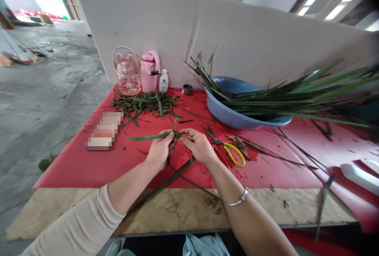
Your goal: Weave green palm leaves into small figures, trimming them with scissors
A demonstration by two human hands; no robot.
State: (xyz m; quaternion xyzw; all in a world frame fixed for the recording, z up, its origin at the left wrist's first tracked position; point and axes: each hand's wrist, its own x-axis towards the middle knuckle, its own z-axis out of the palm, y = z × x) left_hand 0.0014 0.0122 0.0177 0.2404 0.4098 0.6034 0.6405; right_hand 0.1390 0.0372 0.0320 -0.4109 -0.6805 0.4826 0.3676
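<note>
Both hands meet over the red table covering (118,169), working on one small knot of folded green leaf strips (177,133). My left hand (161,149) pinches it from the left, and a flat leaf strip (145,138) sticks out past that hand. From the other side my right hand (197,143) is closed with thumb and fingers on the same knot. A long leaf strip (168,181) hangs below the hands toward the wooden table edge. Just right of my right hand lie scissors (235,155) with yellow and red handles, blades partly apart.
A blue basin (225,110) full of long leaves (284,100) stands at the right. Leaf scraps (148,104) are piled before a clear pink jug (128,76), a pink bottle (149,74) and a small white bottle (163,82). A blurred rectangular thing (103,131) lies left.
</note>
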